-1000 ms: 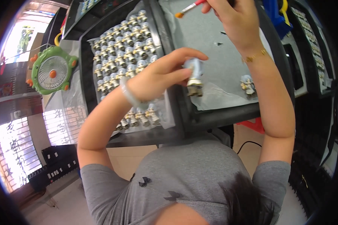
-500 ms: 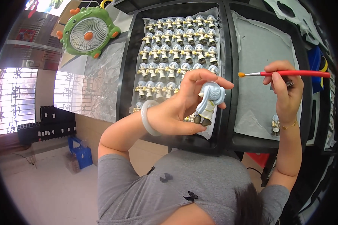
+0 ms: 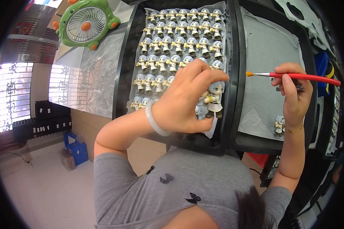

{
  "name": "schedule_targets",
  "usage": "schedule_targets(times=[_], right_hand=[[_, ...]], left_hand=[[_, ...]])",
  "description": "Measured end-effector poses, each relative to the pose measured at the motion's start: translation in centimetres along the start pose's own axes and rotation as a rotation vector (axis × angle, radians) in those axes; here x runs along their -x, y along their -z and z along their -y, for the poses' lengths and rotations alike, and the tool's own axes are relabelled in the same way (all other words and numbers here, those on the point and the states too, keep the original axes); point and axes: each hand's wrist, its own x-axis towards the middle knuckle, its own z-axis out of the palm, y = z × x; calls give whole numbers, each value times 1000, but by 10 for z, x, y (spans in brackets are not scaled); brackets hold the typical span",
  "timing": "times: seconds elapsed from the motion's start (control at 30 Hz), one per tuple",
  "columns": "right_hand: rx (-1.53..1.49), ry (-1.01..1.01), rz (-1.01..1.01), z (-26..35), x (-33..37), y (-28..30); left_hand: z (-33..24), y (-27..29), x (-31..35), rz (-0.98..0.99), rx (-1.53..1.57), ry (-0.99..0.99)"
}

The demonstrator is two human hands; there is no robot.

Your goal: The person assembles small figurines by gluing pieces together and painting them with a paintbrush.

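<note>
The left hand (image 3: 181,101) is over the lower right part of the tray (image 3: 197,142), its fingers curled and grasping a figure (image 3: 216,100). The thumb is beside the feet and a forefinger reaches past the head, so hand and figure together form a loose ring. The held figure is above the tray's lower right part, head up and face toward the view, with pale blue hair, a white outfit and dark boots. A white bangle (image 3: 156,123) circles the left wrist, above the tray's lower edge.

Under and beyond this hand, other figures (image 3: 179,45) lie in close rows inside the tray; the hand hides some of them.

The right hand (image 3: 295,100) is well to the right of the tray. Its fingers are closed round a red brush (image 3: 319,78), whose orange bristles (image 3: 249,74) point left, just beside the tray's right rim. Something small and dark shows at this hand, too small to tell. A thin gold chain (image 3: 295,130) is on that wrist.

A second tray (image 3: 252,144) adjoins the tray on the right; a lone figure (image 3: 279,125) lies there, right of the tray's lower part. A green fan (image 3: 86,26) stands left of the tray's upper end.
</note>
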Motion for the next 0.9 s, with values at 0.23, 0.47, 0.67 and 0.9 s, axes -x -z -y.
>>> schedule_targets(times=[0.23, 0.47, 0.67, 0.9], right_hand=[[-58, -40, 18, 5, 7, -1], [165, 344, 335, 17, 0, -37], [263, 37, 38, -16, -17, 5], [406, -500, 167, -86, -19, 20]], left_hand=[[1, -1, 4, 8, -151, 52], [4, 3, 0, 51, -242, 114], [37, -1, 1, 303, -33, 99], [25, -58, 26, 593, -386, -137]])
